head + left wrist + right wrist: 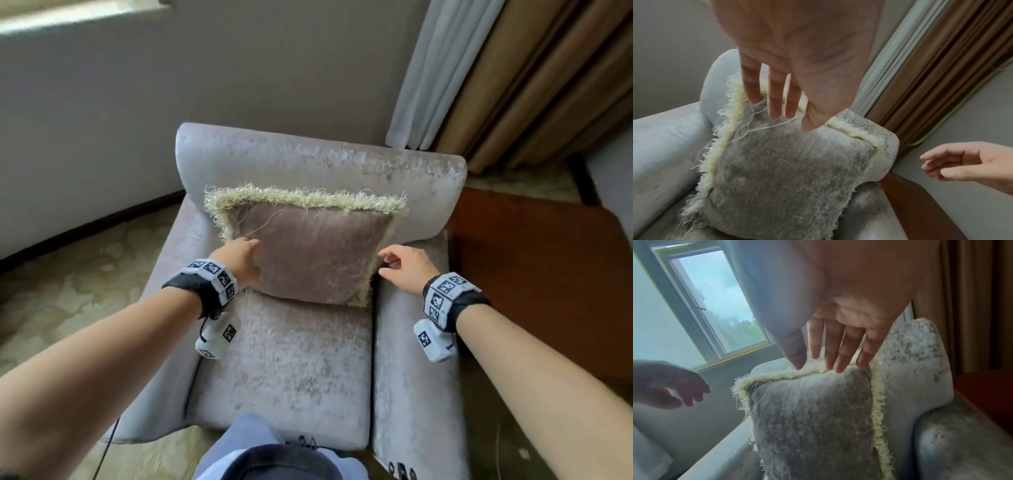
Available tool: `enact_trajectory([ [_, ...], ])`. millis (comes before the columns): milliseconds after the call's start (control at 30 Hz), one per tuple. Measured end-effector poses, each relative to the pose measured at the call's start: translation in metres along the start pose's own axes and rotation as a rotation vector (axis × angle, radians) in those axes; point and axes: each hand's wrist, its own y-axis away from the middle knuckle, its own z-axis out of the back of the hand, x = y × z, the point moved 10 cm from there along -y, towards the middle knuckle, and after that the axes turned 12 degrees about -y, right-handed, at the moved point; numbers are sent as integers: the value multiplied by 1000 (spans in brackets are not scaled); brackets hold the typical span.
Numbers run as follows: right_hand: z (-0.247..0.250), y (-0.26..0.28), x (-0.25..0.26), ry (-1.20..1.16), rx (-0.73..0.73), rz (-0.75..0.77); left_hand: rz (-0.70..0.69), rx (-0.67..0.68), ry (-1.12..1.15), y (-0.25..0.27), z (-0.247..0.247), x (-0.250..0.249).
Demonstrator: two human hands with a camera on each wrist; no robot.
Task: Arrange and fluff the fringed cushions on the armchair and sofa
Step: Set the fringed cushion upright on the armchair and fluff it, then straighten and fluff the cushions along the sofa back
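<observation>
A mauve velvet cushion (315,253) with a cream fringe stands upright against the backrest of the pale velvet armchair (294,359). My left hand (245,253) is at the cushion's left edge with straight fingers and holds nothing. In the left wrist view the left hand (781,105) hangs over the cushion (787,178) near a loose thread. My right hand (400,263) hovers just off the cushion's right edge, fingers relaxed and empty. In the right wrist view the right hand (828,356) points at the top fringe of the cushion (813,426).
A dark wooden side table (531,274) stands against the chair's right arm. Brown and white curtains (513,68) hang behind it. A wall runs behind the chair, with a window (715,305) to the left. Patterned carpet (68,274) lies left of the chair. My knee (257,445) touches the seat front.
</observation>
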Motion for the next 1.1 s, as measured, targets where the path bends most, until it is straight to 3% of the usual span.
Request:
enact_trajectory([
  [200, 38, 51, 12, 56, -56, -6, -93, -37, -35, 17, 28, -38],
  [467, 56, 176, -2, -65, -326, -123, -421, -105, -175, 41, 53, -121],
  [733, 65, 362, -62, -133, -624, -389, -834, -164, -249, 131, 56, -292],
  [967, 82, 574, -140, -238, -912, -626, -1167, -121, -359, 255, 29, -467],
  [1000, 82, 587, -145, -242, -916, -636, -1172, -109, -370, 262, 28, -476],
  [1100, 85, 694, -177, -271, -1003, -737, -1303, -119, -415, 331, 10, -556],
])
